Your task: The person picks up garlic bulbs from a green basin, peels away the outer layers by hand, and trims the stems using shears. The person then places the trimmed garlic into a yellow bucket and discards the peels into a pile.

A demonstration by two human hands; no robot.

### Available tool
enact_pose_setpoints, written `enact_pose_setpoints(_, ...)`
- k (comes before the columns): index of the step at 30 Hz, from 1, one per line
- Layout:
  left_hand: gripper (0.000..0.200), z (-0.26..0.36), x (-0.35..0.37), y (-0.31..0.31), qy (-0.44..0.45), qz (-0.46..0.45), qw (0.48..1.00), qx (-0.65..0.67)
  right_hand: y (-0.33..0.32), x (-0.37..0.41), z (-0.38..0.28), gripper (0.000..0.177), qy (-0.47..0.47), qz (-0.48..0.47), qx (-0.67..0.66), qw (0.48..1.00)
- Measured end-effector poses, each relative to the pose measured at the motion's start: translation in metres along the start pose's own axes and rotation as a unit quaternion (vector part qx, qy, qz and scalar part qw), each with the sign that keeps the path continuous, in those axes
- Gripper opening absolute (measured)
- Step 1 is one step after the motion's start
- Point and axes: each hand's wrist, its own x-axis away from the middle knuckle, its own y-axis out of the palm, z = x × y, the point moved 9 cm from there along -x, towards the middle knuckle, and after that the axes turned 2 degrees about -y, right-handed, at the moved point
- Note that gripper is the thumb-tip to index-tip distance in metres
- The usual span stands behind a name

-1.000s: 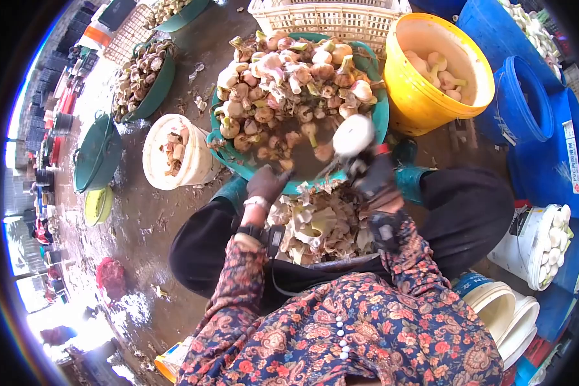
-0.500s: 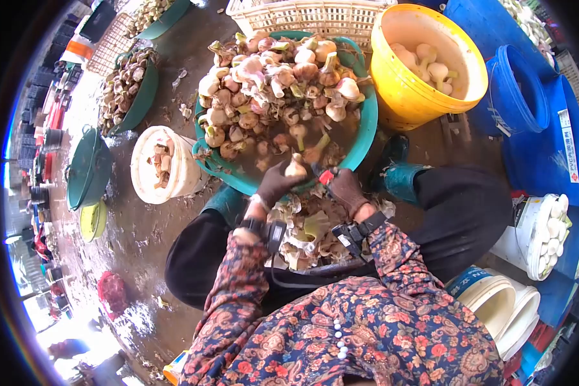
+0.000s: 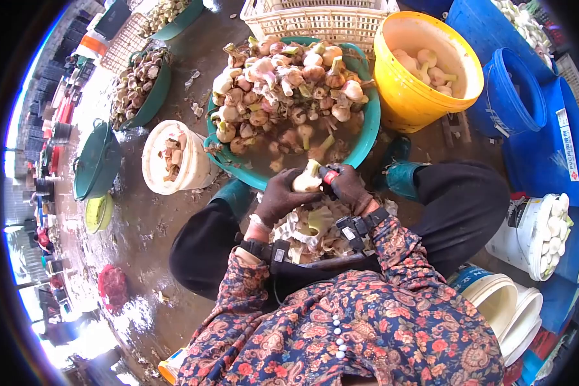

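Note:
My left hand (image 3: 282,196), in a dark glove, is closed around a pale garlic bulb (image 3: 307,181) with its stem end up. Against the bulb's right side is my right hand (image 3: 350,188), also gloved and closed. A small red tool (image 3: 330,177) shows at its fingers; its working end is hidden. Both hands are over the near rim of a green tub (image 3: 371,138), which holds water and a heap of unpeeled garlic bulbs (image 3: 289,80). Below the hands lies a pile of garlic skins and leaves (image 3: 305,233), between my legs.
A yellow bucket (image 3: 399,106) with peeled bulbs stands right of the tub, a white bucket (image 3: 196,170) with scraps left. Behind is a cream crate (image 3: 321,26). Blue containers (image 3: 540,154) and a white bucket (image 3: 518,235) of garlic line the right. The floor (image 3: 148,251) looks wet.
The garlic bulb in my left hand has turned and now shows a larger pale surface with its stem upward. Both hands have shifted slightly right, and the view has moved a little.

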Motion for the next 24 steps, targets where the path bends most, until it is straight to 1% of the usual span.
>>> enact_pose_setpoints(1, 0.057, -0.009, -0.001, 0.002, -0.003, 0.035, 0.995, 0.091, 0.000, 0.000, 0.019, 0.042, 0.099, 0.007, -0.074, 0.992)
enact_pose_setpoints(2, 0.057, -0.016, -0.001, 0.005, -0.006, 0.071, 0.981, 0.182, 0.003, 0.003, 0.036, 0.044, 0.195, 0.012, -0.145, 0.970)
enact_pose_setpoints(3, 0.058, -0.014, -0.001, 0.009, 0.007, 0.090, 0.971, 0.222, 0.021, 0.015, 0.018, 0.046, 0.258, -0.039, -0.300, 0.918)
enact_pose_setpoints(4, 0.068, -0.013, -0.001, 0.019, 0.000, 0.055, 0.974, 0.219, 0.027, 0.017, 0.011, 0.046, 0.257, -0.039, -0.299, 0.918)
enact_pose_setpoints(6, 0.079, 0.004, 0.004, 0.014, 0.058, 0.082, 0.983, 0.153, 0.031, 0.014, -0.002, 0.045, 0.198, 0.017, -0.430, 0.881)
enact_pose_setpoints(7, 0.086, -0.003, 0.007, 0.002, 0.067, 0.138, 0.985, 0.078, 0.037, 0.010, 0.012, 0.042, 0.233, -0.001, -0.480, 0.846)
enact_pose_setpoints(8, 0.092, -0.009, 0.010, -0.012, 0.074, 0.193, 0.978, 0.001, 0.031, 0.007, 0.024, 0.042, 0.235, -0.002, -0.480, 0.845)
enact_pose_setpoints(9, 0.080, 0.012, 0.014, -0.020, 0.096, 0.208, 0.973, -0.041, 0.026, 0.009, 0.040, 0.039, 0.264, -0.057, -0.382, 0.884)
enact_pose_setpoints(10, 0.080, 0.009, 0.013, -0.026, 0.095, 0.209, 0.972, -0.042, 0.027, 0.011, 0.057, 0.037, 0.287, -0.111, -0.278, 0.910)
enact_pose_setpoints(11, 0.069, 0.001, 0.006, -0.014, 0.065, 0.103, 0.992, -0.014, 0.029, 0.008, 0.050, 0.031, 0.204, -0.101, -0.215, 0.950)
enact_pose_setpoints(12, 0.058, -0.007, 0.004, 0.002, 0.034, -0.005, 0.999, 0.014, 0.033, 0.008, 0.053, 0.031, 0.205, -0.102, -0.215, 0.949)
enact_pose_setpoints(13, 0.035, -0.022, 0.006, 0.008, -0.044, -0.009, 0.994, 0.102, 0.036, 0.007, 0.053, 0.029, 0.196, -0.107, -0.227, 0.948)
enact_pose_setpoints(14, 0.035, -0.024, 0.007, 0.009, -0.045, -0.009, 0.994, 0.102, 0.038, 0.006, 0.052, 0.027, 0.187, -0.111, -0.239, 0.946)
enact_pose_setpoints(15, 0.032, -0.028, 0.007, 0.000, -0.046, 0.048, 0.996, 0.063, 0.031, -0.001, 0.051, 0.029, 0.133, -0.126, -0.138, 0.973)
enact_pose_setpoints(16, 0.028, -0.031, 0.008, -0.010, -0.048, 0.104, 0.993, 0.024, 0.031, 0.000, 0.054, 0.029, 0.134, -0.126, -0.138, 0.973)
enact_pose_setpoints(17, 0.021, -0.021, 0.012, -0.012, -0.074, 0.119, 0.990, 0.018, 0.032, 0.002, 0.039, 0.030, 0.126, -0.133, -0.128, 0.975)
enact_pose_setpoints(18, 0.021, -0.025, 0.012, -0.010, -0.076, 0.121, 0.990, 0.020, 0.032, 0.005, 0.019, 0.032, 0.118, -0.142, -0.116, 0.976)
enact_pose_setpoints(19, 0.022, -0.045, 0.013, -0.006, -0.119, 0.137, 0.963, 0.200, 0.032, 0.009, -0.008, 0.041, 0.098, -0.173, -0.124, 0.972)
enact_pose_setpoints(20, 0.023, -0.063, 0.015, 0.000, -0.158, 0.148, 0.903, 0.371, 0.032, 0.010, -0.014, 0.041, 0.097, -0.174, -0.124, 0.972)
enact_pose_setpoints(21, 0.025, -0.074, 0.014, 0.003, -0.167, 0.151, 0.855, 0.467, 0.036, 0.013, -0.027, 0.046, 0.062, -0.197, -0.207, 0.956)
enact_pose_setpoints(22, 0.025, -0.081, 0.016, 0.003, -0.167, 0.151, 0.855, 0.467, 0.039, 0.015, -0.038, 0.053, 0.027, -0.217, -0.288, 0.932)
enact_pose_setpoints(23, 0.027, -0.050, 0.020, -0.020, -0.010, 0.193, 0.960, 0.200, 0.041, 0.015, -0.037, 0.063, 0.023, -0.233, -0.285, 0.929)
enact_pose_setpoints(24, 0.028, -0.011, 0.029, -0.020, 0.148, 0.215, 0.961, -0.088, 0.042, 0.014, -0.035, 0.063, 0.023, -0.233, -0.284, 0.930)
